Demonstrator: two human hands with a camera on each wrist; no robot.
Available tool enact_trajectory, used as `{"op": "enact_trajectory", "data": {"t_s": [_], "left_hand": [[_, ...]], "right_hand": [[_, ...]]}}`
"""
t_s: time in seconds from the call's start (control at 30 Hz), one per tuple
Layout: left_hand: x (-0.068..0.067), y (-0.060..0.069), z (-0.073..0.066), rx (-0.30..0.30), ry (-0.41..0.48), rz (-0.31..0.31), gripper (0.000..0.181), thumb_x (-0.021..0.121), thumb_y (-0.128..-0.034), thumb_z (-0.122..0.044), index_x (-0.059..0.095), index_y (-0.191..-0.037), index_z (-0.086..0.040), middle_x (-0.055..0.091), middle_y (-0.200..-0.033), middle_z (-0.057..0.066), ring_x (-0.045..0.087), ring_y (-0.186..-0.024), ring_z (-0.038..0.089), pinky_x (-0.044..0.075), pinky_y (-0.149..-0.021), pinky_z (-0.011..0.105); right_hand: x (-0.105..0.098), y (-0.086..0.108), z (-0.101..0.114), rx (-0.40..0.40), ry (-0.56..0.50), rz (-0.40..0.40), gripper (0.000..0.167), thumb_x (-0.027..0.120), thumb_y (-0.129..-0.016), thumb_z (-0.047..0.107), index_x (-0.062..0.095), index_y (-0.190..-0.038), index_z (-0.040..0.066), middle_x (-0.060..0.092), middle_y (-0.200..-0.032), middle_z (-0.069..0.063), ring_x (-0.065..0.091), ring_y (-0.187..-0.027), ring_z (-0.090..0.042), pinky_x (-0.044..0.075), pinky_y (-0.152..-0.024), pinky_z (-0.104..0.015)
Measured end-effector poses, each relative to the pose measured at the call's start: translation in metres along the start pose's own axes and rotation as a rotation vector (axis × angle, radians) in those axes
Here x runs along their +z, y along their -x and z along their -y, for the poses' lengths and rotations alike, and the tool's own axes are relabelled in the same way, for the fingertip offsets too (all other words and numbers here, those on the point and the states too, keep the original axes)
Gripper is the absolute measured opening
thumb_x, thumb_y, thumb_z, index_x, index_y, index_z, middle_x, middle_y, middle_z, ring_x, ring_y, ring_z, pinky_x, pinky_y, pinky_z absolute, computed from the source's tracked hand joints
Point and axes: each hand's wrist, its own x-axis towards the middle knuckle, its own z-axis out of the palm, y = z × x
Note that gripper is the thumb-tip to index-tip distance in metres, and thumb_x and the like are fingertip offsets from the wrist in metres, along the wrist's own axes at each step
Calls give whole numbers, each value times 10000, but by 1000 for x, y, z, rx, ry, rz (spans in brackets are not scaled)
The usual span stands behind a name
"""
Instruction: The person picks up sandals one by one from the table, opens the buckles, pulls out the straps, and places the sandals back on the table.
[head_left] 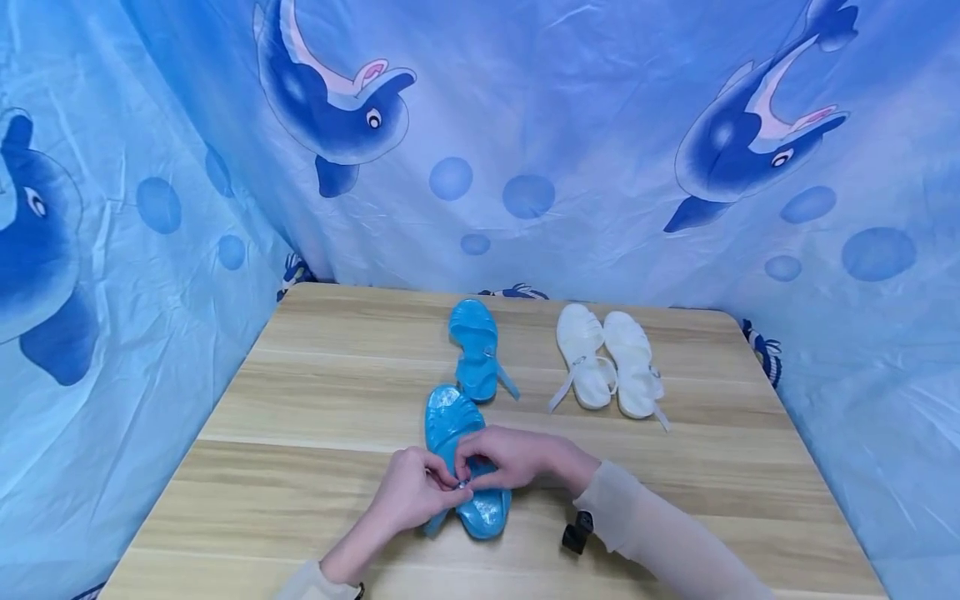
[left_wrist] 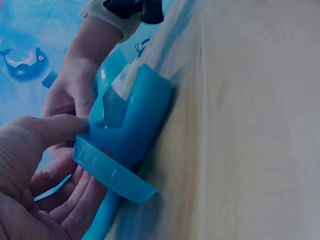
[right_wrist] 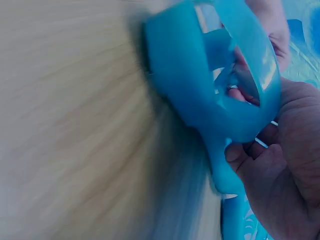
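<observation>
A blue jelly sandal (head_left: 447,414) lies near the table's front, toe pointing away from me. Both hands meet over its ankle strap (right_wrist: 252,55), beside a small metal buckle (head_left: 462,485). From the left, my left hand (head_left: 411,490) pinches the strap between thumb and fingers; the strap's loose end (left_wrist: 117,170) sticks out past them in the left wrist view. My right hand (head_left: 512,457) comes over the sandal from the right and pinches the strap at the buckle. Fingers partly cover the buckle, so whether the strap is threaded through it cannot be told.
Beyond the held sandal lies a second blue sandal (head_left: 472,321), its strap loose to the right. Two white sandals (head_left: 579,331) (head_left: 628,346) lie side by side farther right. The wooden table (head_left: 315,467) ends at a blue dolphin-printed curtain (head_left: 480,125).
</observation>
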Motion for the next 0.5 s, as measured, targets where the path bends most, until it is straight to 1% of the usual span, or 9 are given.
{"op": "enact_trajectory", "data": {"t_s": [0.07,0.17,0.27,0.37,0.5], "left_hand": [[-1,0,-2,10,-11,14,233,967,-756,-242,760,-681,-168,720,-636,-78,654,-545,8,548,-513,204],[-3,0,-3,3,-11,35,196,952,-772,-214,775,-713,-153,732,-669,-66,675,-570,23,568,-535,210],[-3,2,-3,-8,7,29,176,945,-781,-207,787,-746,-138,743,-684,-53,689,-583,37,575,-544,212],[-1,5,-3,-20,24,2,173,944,-785,-214,800,-780,-118,751,-692,-43,698,-593,30,580,-558,201],[1,8,-4,-15,31,-20,190,945,-784,-211,815,-823,-78,754,-705,-32,696,-601,4,580,-569,181]], "right_hand": [[4,3,-2,-6,-5,-18,65,656,-1072,280,661,-1069,216,647,-993,122,568,-920,-5,480,-859,-117],[11,8,-4,-1,-26,-49,65,616,-1093,273,632,-1074,213,621,-979,111,541,-890,19,485,-828,-118],[15,11,-6,10,-45,-72,60,593,-1103,263,620,-1085,212,604,-977,102,525,-892,29,490,-828,-122],[15,12,-5,-2,-47,-112,73,616,-1092,267,655,-1112,209,643,-1009,98,555,-908,7,502,-840,-131],[14,12,-4,-50,-68,-190,100,715,-1038,234,752,-1121,194,739,-1064,80,644,-971,-26,544,-889,-163]]}}
